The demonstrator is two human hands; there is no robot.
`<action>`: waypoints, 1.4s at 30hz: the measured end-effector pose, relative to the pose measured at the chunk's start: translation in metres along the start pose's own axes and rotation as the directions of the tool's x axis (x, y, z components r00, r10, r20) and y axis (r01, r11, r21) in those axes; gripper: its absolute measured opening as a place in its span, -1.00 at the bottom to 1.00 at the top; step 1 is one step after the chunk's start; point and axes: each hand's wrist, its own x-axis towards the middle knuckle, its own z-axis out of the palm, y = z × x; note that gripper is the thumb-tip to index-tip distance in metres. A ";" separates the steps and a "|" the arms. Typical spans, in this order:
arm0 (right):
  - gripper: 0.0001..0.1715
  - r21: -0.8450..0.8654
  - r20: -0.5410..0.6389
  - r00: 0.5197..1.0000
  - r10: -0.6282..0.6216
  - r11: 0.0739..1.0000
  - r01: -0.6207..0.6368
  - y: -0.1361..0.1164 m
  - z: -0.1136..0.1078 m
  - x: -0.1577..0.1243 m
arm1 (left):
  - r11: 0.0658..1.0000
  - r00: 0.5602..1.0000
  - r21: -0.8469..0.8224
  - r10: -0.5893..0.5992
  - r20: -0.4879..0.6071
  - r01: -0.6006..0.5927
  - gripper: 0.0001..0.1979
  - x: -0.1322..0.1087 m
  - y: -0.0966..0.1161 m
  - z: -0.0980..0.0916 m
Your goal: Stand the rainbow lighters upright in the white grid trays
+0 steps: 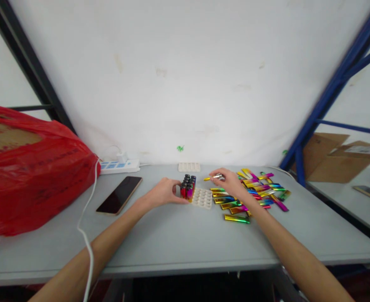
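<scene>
Several shiny lighters (189, 184) stand upright with dark tops in the left part of a white tray with round holes (203, 198). My left hand (169, 191) curls around the left side of this upright group, thumb at the near side and fingers behind. My right hand (224, 179) pinches a single gold and silver lighter (214, 177), tilted nearly flat above the table, just right of the tray. Beneath and beside my right hand lies a loose pile of multicoloured metallic lighters (262, 191). One gold-green lighter (237, 219) lies apart at the near side.
A second white tray (189, 167) lies by the wall. At left are a phone (119, 195), a power strip (118, 166) and a large red bag (40, 180). A white cable (85, 235) crosses my left forearm. Blue posts (332, 92) and a cardboard box (326, 161) stand right.
</scene>
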 end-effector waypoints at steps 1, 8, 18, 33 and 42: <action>-0.61 0.101 -0.011 0.999 0.031 0.994 -0.029 -0.002 0.004 0.000 | 1.000 1.000 0.002 0.000 -0.002 0.000 -0.44 0.000 0.000 0.000; -0.41 0.505 -0.013 0.976 0.216 0.844 -0.180 -0.015 0.018 0.000 | 0.999 0.999 0.018 0.042 0.016 -0.042 -0.43 0.000 0.001 0.000; -0.39 0.739 0.259 0.940 0.221 0.581 -0.340 -0.032 0.029 -0.008 | 0.991 0.990 -0.005 0.135 -0.035 -0.136 -0.25 0.005 -0.006 0.013; -0.26 0.152 -0.077 0.979 0.190 0.972 -0.177 -0.030 0.041 -0.009 | 0.994 0.991 0.008 0.108 -0.075 -0.108 -0.29 0.006 -0.007 0.022; -0.41 0.055 -0.122 0.985 0.124 0.991 -0.118 -0.030 0.044 -0.009 | 0.996 0.995 0.030 0.091 -0.043 -0.089 -0.33 0.004 -0.002 0.018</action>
